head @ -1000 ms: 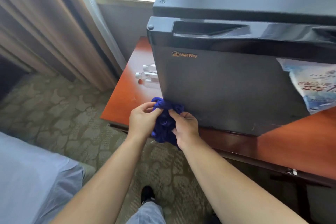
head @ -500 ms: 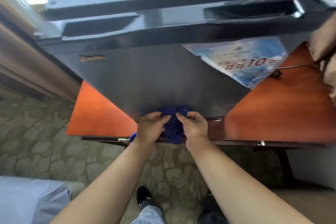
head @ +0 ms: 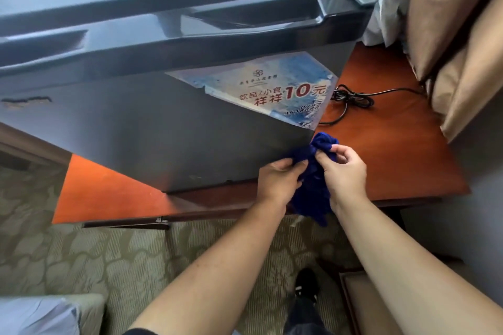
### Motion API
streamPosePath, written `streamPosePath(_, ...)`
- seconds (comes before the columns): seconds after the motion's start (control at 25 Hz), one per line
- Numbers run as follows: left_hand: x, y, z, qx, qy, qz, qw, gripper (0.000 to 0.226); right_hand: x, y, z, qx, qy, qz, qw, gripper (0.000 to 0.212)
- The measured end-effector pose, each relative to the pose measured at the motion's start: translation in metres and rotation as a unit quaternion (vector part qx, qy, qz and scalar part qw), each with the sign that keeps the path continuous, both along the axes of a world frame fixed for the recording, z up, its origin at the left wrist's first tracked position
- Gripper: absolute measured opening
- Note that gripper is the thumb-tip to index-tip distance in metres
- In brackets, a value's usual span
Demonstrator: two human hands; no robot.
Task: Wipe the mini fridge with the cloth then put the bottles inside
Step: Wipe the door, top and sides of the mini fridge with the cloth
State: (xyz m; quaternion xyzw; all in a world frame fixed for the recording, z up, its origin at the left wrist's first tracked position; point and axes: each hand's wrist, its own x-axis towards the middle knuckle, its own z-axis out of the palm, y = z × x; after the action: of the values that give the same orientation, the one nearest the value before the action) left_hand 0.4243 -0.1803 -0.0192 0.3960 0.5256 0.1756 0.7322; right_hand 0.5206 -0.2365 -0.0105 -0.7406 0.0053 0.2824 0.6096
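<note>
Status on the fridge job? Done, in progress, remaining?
Done: nothing clearly; wiped areas can't be told apart. In hand: left hand and right hand both grip the bunched blue cloth at the lower right front corner of the mini fridge. Left: opening the closed mini fridge and loading bottles, none in view.

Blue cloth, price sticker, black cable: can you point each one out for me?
blue cloth (head: pixel 314 193), head view, on the bunched middle of the fabric.
price sticker (head: pixel 266 90), head view, on its printed middle.
black cable (head: pixel 349 96), head view, on its coiled bundle.
</note>
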Motion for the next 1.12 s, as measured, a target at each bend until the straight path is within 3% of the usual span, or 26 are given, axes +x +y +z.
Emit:
streamPosePath(0.28,-0.094,0.034,-0.008,0.035,0.023,0.059,0.997,0.014,-0.084,0.027,-0.012,-0.029,0.036,0.041,0.998,0.018)
streamPosePath(0.48,-0.214,0.082,-0.013,0.09,0.1,0.112,0.985,0.018,-0.194,0.091,-0.033,-0.018,0.137,0.09,0.986,0.03)
streamPosePath(0.68,-0.299,0.106,-0.008,0.136,0.14,0.142,0.97,0.007,-0.274,0.135,-0.046,-0.032,0.167,0.144,0.975,0.033)
streamPosePath(0.84,-0.289,0.107,-0.015,0.134,0.154,0.119,0.972,0.012,-0.265,0.132,-0.055,-0.028,0.181,0.141,0.973,0.026)
streamPosePath(0.96,-0.237,0.09,-0.03,0.121,0.153,0.092,0.977,0.006,-0.216,0.109,-0.058,-0.04,0.18,0.094,0.978,0.021)
streamPosePath(1.12,-0.124,0.047,-0.05,0.061,0.105,0.072,0.99,0.041,-0.113,0.055,-0.058,-0.068,0.123,0.026,0.99,0.024)
